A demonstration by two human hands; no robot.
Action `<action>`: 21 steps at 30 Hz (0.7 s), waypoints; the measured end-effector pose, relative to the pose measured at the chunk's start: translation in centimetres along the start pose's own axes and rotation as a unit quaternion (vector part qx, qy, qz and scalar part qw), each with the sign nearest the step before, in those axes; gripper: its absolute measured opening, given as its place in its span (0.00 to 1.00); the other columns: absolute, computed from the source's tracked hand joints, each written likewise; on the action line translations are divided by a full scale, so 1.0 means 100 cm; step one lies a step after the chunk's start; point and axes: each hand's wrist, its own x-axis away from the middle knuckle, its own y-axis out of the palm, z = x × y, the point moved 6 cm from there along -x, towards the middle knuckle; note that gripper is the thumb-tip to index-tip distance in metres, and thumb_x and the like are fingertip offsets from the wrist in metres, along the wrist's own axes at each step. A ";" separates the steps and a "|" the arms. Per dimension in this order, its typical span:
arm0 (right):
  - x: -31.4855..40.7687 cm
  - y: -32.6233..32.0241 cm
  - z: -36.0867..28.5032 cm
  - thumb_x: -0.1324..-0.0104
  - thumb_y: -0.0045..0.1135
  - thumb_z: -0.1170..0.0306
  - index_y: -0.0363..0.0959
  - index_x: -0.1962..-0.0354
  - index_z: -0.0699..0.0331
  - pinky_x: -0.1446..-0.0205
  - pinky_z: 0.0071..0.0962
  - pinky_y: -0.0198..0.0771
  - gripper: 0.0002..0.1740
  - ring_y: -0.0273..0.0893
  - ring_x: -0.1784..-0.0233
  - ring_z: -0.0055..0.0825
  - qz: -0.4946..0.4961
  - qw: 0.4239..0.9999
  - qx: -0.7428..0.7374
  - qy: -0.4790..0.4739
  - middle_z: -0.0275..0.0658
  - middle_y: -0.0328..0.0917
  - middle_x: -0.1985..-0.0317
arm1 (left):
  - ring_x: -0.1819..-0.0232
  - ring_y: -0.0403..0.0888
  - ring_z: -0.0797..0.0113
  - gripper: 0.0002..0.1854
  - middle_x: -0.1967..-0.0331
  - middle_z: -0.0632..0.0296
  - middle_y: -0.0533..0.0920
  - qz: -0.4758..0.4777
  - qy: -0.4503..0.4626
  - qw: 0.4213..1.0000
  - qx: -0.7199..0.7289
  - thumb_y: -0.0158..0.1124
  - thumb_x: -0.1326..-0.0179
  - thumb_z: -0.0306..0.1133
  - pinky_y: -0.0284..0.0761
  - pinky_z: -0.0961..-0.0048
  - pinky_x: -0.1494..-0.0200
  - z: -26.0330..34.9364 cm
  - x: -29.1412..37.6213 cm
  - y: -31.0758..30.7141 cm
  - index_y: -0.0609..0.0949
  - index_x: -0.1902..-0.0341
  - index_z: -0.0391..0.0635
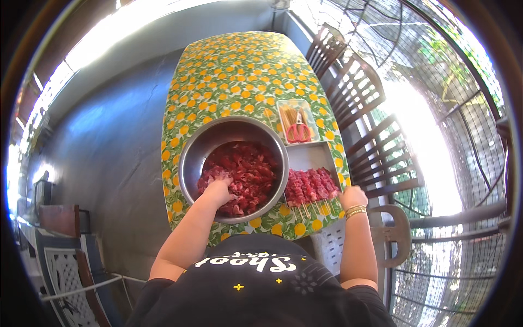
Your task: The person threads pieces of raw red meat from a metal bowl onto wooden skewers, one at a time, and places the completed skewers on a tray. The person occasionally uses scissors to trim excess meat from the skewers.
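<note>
A wide stainless steel bowl (184, 171) holds a heap of raw red meat pieces (255, 175). My left hand (218, 191) reaches over its near rim with the fingers down in the meat; whether they close on a piece is hidden. To the right of the bowl, raw meat skewers (310, 186) lie side by side in a shallow tray (308, 156), their bare stick ends pointing toward me. My right hand (354, 197), with a gold-coloured bracelet at the wrist, is beside the rightmost skewers with curled fingers. I cannot tell whether it grips a stick.
Beyond the tray, a clear plastic container (312, 118) holds bamboo skewers (289, 116) and red-handled scissors (298, 133). A fruit-patterned tablecloth (241, 73) covers the table. Slatted wooden chairs (355, 83) line its right side, and a plastic chair (329, 245) stands near my right arm.
</note>
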 end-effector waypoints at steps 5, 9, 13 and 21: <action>-0.070 -0.051 -0.109 0.36 0.60 0.54 0.84 0.61 0.52 0.45 0.48 0.74 0.13 0.79 0.45 0.45 0.109 0.975 -0.133 -0.140 0.43 0.80 0.51 | 0.23 0.54 0.40 0.39 0.25 0.46 0.62 -0.001 0.005 1.000 -0.025 0.74 0.47 0.41 0.46 0.46 0.21 0.000 -0.005 0.007 0.72 0.30 0.49; -0.134 -0.063 -0.204 0.33 0.58 0.56 0.84 0.54 0.46 0.35 0.44 0.68 0.14 0.70 0.35 0.43 0.092 0.975 -0.094 -0.179 0.42 0.76 0.44 | 0.23 0.44 0.28 0.39 0.21 0.55 0.54 -0.028 -0.036 0.998 -0.041 0.72 0.44 0.40 0.57 0.39 0.26 0.003 -0.001 0.011 0.69 0.27 0.58; -0.180 -0.050 -0.270 0.31 0.55 0.58 0.80 0.45 0.51 0.31 0.44 0.65 0.20 0.63 0.28 0.40 0.039 0.986 -0.030 -0.157 0.39 0.71 0.35 | 0.22 0.43 0.28 0.38 0.20 0.57 0.53 -0.037 -0.066 0.997 -0.005 0.69 0.40 0.39 0.55 0.41 0.25 0.006 0.011 0.003 0.66 0.25 0.58; -0.226 -0.034 -0.289 0.32 0.52 0.61 0.81 0.47 0.59 0.37 0.42 0.72 0.20 0.76 0.37 0.41 0.011 0.994 0.007 -0.111 0.38 0.78 0.40 | 0.36 0.76 0.49 0.24 0.40 0.51 0.80 -0.035 -0.060 0.979 0.194 0.67 0.38 0.40 0.70 0.60 0.33 -0.013 0.035 -0.013 0.80 0.38 0.51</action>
